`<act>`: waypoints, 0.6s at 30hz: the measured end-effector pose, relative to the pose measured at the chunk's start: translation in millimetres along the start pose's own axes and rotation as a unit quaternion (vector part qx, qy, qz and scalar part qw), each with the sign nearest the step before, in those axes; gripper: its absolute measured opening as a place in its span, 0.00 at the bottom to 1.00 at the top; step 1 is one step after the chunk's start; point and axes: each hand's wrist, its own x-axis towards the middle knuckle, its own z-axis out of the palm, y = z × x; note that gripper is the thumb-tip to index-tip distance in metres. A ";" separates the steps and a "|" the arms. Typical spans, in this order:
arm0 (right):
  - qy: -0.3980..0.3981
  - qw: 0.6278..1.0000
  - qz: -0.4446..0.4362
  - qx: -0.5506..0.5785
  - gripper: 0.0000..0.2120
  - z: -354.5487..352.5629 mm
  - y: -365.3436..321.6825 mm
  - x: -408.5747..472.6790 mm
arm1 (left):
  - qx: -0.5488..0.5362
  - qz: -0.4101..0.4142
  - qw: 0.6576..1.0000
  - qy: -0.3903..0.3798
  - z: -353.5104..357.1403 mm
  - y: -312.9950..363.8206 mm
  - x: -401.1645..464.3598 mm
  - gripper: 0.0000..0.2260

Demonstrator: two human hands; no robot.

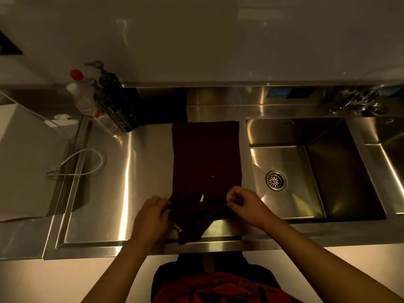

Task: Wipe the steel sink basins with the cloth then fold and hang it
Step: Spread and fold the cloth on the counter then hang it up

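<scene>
I see the dark maroon cloth (pixel 205 158) spread on the steel drainboard (pixel 131 171), left of the sink basin (pixel 317 171). My left hand (pixel 150 215) and right hand (pixel 244 206) pinch its near corners with curled fingers. Pump bottles (pixel 113 99) stand far left; the faucet (pixel 358 101) far right.

We see a dark maroon cloth (pixel 205 158) on the silvery steel table (pixel 98 193). The sink basin (pixel 317 149) is the same bare steel. One clear bottle (pixel 87 101) has a red cap, and the pump bottle (pixel 115 101) is dark green.
</scene>
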 end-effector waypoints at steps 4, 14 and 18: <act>0.037 0.997 -0.024 0.071 0.08 -11.1 -33.1 19.2 | -0.060 0.094 0.982 -0.151 5.0 40.2 11.1 0.27; 0.028 0.992 -0.033 0.116 0.08 -13.0 -53.8 23.4 | 0.048 0.050 0.992 -0.101 60.2 80.4 2.0 0.38; 0.032 0.993 -0.027 0.109 0.09 -12.2 -52.7 22.2 | 0.066 0.050 0.995 -0.058 70.8 84.4 -4.3 0.25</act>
